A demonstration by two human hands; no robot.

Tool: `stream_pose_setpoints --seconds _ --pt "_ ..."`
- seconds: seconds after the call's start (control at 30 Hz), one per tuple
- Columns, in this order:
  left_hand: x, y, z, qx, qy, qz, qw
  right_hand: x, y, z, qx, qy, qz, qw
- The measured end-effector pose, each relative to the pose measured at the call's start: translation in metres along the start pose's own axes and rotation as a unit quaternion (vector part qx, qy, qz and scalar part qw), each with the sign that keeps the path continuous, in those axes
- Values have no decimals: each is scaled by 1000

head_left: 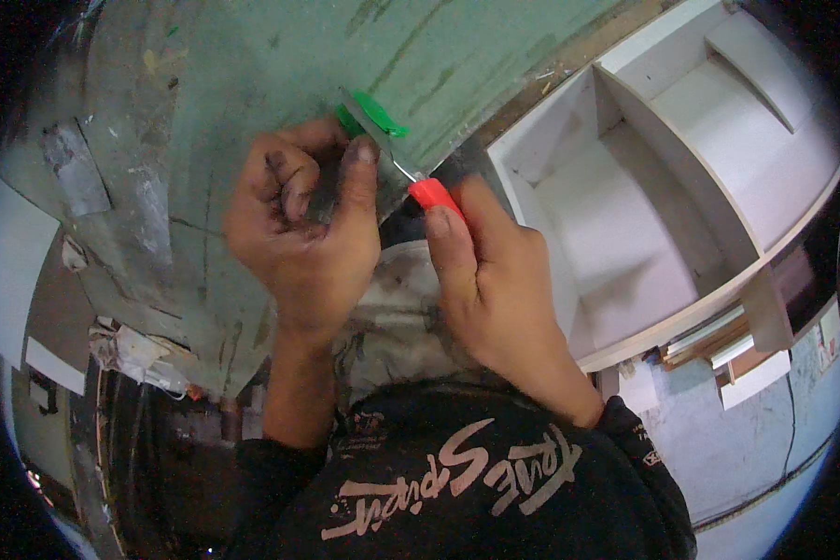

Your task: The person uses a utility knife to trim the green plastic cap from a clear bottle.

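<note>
My right hand (495, 271) is closed round the red handle of a putty knife (431, 193), with the thumb laid along the handle. Its thin metal neck leads up and left to a flat blade, partly hidden by my left fingers. My left hand (303, 215) is raised beside it, thumb and forefinger pinched at a bright green piece (379, 114) that lies against the blade. Whether this green piece is plastic or something soft, I cannot tell. The other left fingers are curled in, and dark smudges mark both hands.
A worn green tabletop (233, 84) with stains stretches ahead and to the left. On the right stands a white open cabinet (616, 196) with dividers. A grey flat piece (77, 168) lies at the far left, and a crumpled whitish bundle (135, 350) hangs near the table's edge.
</note>
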State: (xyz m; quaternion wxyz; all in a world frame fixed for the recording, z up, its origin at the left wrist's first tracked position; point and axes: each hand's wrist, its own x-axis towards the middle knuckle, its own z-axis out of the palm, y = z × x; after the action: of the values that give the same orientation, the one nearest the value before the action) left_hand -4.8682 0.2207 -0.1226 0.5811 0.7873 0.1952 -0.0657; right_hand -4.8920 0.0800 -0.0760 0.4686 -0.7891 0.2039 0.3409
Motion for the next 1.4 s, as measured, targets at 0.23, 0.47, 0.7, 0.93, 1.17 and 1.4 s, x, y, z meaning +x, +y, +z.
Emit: stream_pose_setpoints --seconds 0.23,0.47,0.7,0.93,1.17,1.4 --pt "4 4 0 5 -6 10 1000 6 -4 0 -28 5 -21 999" --pt "5 0 0 -12 -4 0 1000 11 -5 2 -57 18 -24 998" --pt "7 0 -2 -28 3 -16 999 16 -6 4 -59 10 -17 998" --pt "9 -1 -4 -47 -3 -42 998 18 -3 6 -71 -2 -12 997" --pt "13 4 -8 -52 -5 -115 992 20 0 7 -82 6 -22 996" --pt "16 1 -5 -157 -3 -120 980 23 2 8 -55 33 -46 997"
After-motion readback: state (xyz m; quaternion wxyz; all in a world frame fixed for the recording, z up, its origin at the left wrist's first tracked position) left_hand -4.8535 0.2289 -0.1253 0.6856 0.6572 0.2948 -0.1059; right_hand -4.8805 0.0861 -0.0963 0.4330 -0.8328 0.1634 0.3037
